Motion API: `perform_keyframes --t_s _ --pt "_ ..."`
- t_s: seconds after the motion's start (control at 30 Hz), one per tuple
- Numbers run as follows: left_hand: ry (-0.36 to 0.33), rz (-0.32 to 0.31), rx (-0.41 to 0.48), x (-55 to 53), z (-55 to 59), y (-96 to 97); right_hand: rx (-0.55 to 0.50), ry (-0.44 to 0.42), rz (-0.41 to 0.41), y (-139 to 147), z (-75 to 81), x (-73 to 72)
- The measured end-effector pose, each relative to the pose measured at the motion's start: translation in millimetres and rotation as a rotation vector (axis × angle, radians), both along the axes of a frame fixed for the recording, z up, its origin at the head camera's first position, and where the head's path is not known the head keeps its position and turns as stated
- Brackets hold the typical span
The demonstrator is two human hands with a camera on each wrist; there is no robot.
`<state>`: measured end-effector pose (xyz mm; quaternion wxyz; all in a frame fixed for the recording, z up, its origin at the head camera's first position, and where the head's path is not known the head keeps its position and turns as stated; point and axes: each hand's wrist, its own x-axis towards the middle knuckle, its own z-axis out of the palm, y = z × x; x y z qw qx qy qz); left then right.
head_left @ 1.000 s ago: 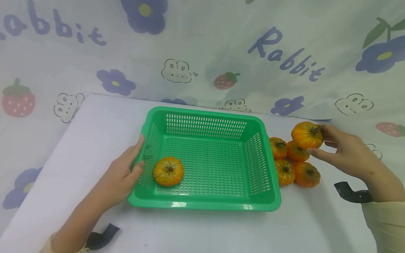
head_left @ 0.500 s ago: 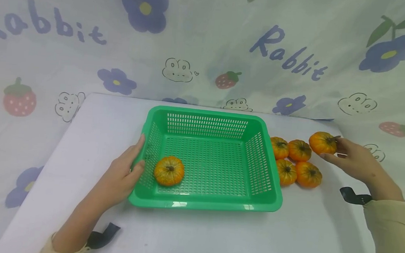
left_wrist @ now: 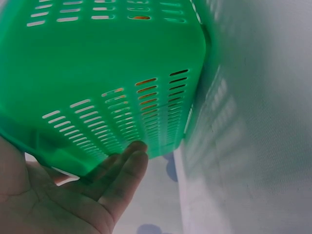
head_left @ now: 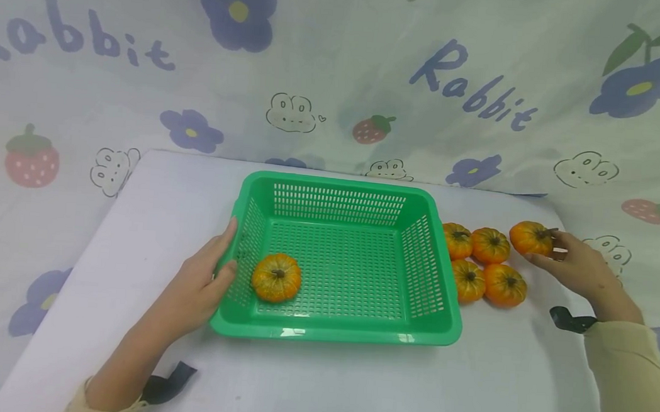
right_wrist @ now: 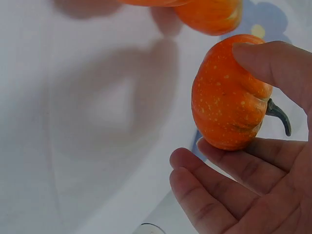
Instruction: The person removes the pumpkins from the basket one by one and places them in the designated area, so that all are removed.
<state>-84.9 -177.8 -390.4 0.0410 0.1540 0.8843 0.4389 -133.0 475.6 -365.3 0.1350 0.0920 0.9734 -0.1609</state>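
My right hand (head_left: 578, 265) pinches a small orange pumpkin (head_left: 531, 238) between thumb and fingertips, at the right end of the pumpkin group. In the right wrist view this pumpkin (right_wrist: 229, 95) is tipped, its dark curved stem pointing toward the palm. A shadow spreads on the white surface beside it. My left hand (head_left: 197, 286) holds the left side of a green plastic basket (head_left: 333, 333), thumb at the rim. The left wrist view shows its fingers (left_wrist: 124, 180) along the outside of the slotted wall (left_wrist: 107, 58). Inside the basket, at the left, sits one pumpkin (head_left: 276, 278).
Several more pumpkins (head_left: 505, 285) lie close together against the basket's right side on the white table (head_left: 319, 388). Behind the table hangs a pale cloth (head_left: 339, 55) printed with flowers, strawberries and rabbits. Black straps (head_left: 168, 384) stick out at both wrists.
The right hand has carried its pumpkin rightward and down, from over the group to a spot beside it. The left hand and basket have stayed in place.
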Motion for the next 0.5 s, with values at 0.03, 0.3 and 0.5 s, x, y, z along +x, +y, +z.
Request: perform_keyframes --t_s 0.03,0.3,0.5 --pt "0.0 -0.001 0.0 -0.1 -0.1 0.0 -0.004 0.0 -0.001 1 -1.6 -0.1" --pt "0.007 -0.001 0.0 0.3 0.9 0.0 0.011 -0.012 0.024 1 -10.2 -3.0" --pt "0.009 -0.005 -0.001 0.0 0.3 -0.3 0.021 -0.042 0.01 -3 -15.2 -4.4"
